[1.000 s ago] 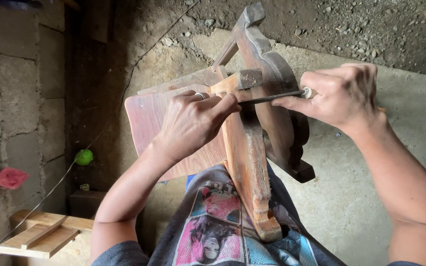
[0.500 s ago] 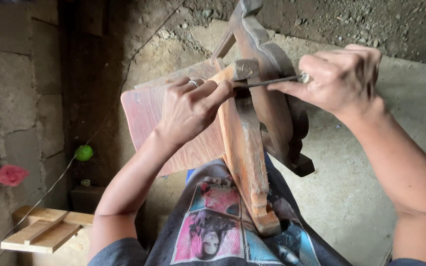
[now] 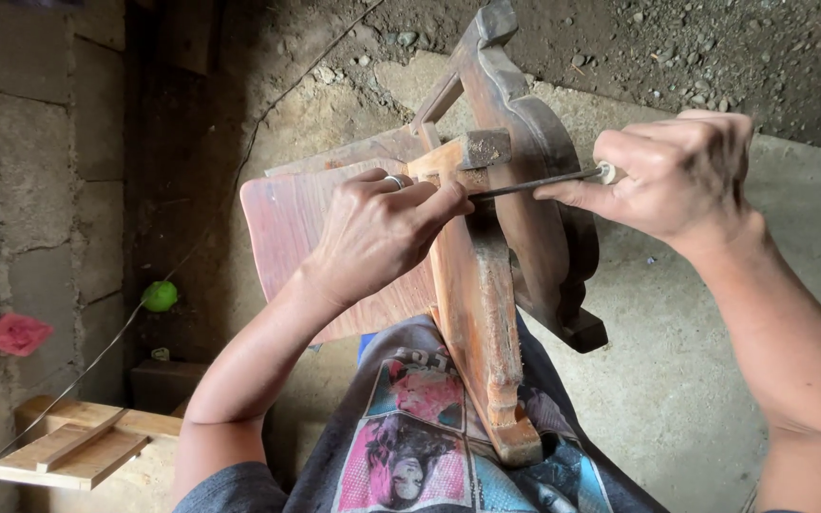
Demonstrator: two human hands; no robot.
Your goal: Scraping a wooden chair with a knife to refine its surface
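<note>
A thin metal file (image 3: 534, 182) is gripped at both ends over a wooden furniture frame (image 3: 486, 285) that is propped against the person's lap. The right hand (image 3: 681, 171) is clenched around the file's handle end, where a pale ferrule (image 3: 606, 173) is seen just clear of the fingers, to the right of the frame. The left hand (image 3: 382, 233), with a ring (image 3: 397, 180) worn on one finger, is pinched onto the file's tip, thumb and fingers pressed together against the frame's upper left edge. The file is laid almost level across the frame's top, just below a small square block end (image 3: 483, 148) that juts from the joint. A reddish flat board (image 3: 287, 223) is fixed to the left side of the frame and is partly covered by the left hand. A dark, curved carved rail (image 3: 548, 218) is seen behind and to the right of the frame's pale leg, whose turned foot (image 3: 515, 432) is rested on a printed shirt (image 3: 420, 446) at the frame's lower end. Well to the left of the frame, a green ball (image 3: 160, 295) on a cord, a pink scrap (image 3: 17, 333) against a block wall (image 3: 21, 190) and a small piece of light joinery (image 3: 83, 446) are visible. A concrete slab (image 3: 791, 237) and gravel lie beyond the frame.
</note>
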